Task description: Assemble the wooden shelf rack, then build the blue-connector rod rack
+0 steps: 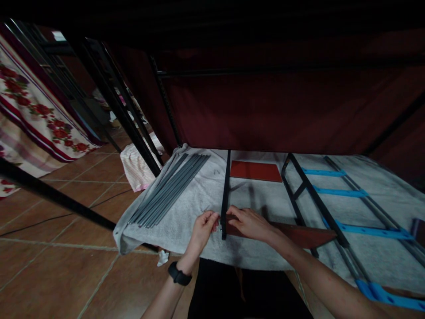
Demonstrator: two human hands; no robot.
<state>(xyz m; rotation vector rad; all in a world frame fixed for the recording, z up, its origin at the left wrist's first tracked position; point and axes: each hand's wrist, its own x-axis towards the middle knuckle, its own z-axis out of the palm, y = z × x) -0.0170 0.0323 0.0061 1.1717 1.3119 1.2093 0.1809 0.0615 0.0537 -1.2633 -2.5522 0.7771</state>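
A dark red cloth [265, 110] hung in folds across the back, and brown tiles [49, 274] with pale joints covered the floor at lower left. A soft, wrinkled grey cloth [202, 190] covered the work surface. At lower centre, the left hand [205, 226] reached up with bent fingers, thumb and fingertips drawn narrowly together just beside the near end of a straight black bar [227, 181]; whether they pinched something small could not be told. A dark band [179, 274] circled that wrist. The right hand [249, 221] came in from lower right, palm down, its fingers curled over the bar's other side, above a flat brown board [299, 235]; its exact grip could not be told. The board ran rightward to an angular black frame [315, 196]. A smooth reddish panel [255, 171] lay farther back. Slim grey rods [175, 190] lay bundled left of centre, and blue crosspieces [340, 192] joined grey tubes at right. A flowered blanket [43, 115] hung at upper left.
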